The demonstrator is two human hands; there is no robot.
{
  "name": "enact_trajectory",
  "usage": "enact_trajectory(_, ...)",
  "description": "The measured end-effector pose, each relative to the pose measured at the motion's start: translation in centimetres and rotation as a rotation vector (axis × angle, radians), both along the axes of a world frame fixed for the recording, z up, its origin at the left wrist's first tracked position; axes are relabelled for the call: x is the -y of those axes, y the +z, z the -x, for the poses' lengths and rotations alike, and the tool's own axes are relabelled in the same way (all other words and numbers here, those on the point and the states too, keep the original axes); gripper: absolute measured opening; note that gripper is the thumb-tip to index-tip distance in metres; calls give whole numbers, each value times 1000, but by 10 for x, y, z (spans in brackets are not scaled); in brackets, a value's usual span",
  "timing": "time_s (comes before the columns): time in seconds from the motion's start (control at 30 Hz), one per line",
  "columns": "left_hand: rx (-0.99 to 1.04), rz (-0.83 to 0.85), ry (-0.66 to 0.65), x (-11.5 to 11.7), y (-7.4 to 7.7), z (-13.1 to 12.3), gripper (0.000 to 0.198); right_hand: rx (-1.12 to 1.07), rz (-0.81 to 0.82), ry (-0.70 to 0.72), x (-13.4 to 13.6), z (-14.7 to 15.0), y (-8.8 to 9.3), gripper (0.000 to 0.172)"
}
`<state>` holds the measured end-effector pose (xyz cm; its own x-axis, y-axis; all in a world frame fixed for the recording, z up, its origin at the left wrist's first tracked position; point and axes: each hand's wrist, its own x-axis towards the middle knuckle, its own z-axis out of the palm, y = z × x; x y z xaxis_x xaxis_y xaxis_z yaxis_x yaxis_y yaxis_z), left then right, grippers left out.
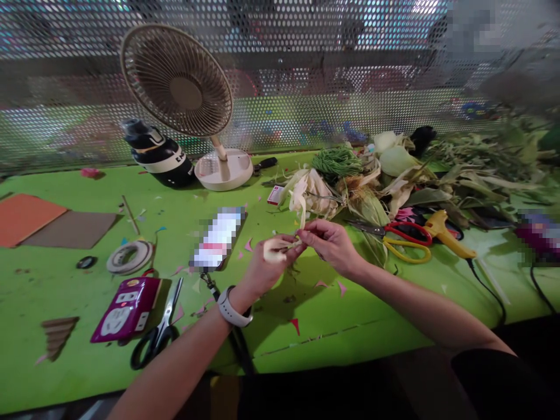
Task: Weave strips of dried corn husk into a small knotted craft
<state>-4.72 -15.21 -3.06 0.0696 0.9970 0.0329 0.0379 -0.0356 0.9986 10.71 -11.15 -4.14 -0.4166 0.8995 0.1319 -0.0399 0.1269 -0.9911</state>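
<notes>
My left hand and my right hand meet above the green table, fingertips pinched together on a pale corn husk piece. Its rounded cream end lies over the fingers of my left hand. A narrow pale strip rises from the pinch of my right hand toward a clump of pale husks; whether it is joined to that clump I cannot tell. My fingers partly hide the middle of the held piece. Red-and-yellow-handled scissors lie to the right of my right hand, and a phone lies left of my left hand.
A fan, a black bottle and green twine stand or lie at the back. Husks pile up at right beside a corded yellow glue gun. At left are a tape roll, a purple power strip and black-handled scissors.
</notes>
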Motion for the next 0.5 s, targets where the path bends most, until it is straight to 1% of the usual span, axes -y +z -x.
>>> enact_trajectory(0.1,-63,-11,-48,0,0,1,23,122,-214,-82,-1,-2,4,18)
enact_trajectory(0.17,-84,-9,-94,0,-1,3,21,174,-302,-113,-1,-2,7,14)
enact_trajectory(0.37,-75,25,-236,0,-5,5,22,203,-369,-98,5,0,11,14)
enact_trajectory(0.43,-68,34,-236,1,-6,5,22,209,-377,-109,4,1,10,15)
enact_trajectory(0.5,-50,35,-203,0,-7,7,22,215,-357,-120,2,0,9,16)
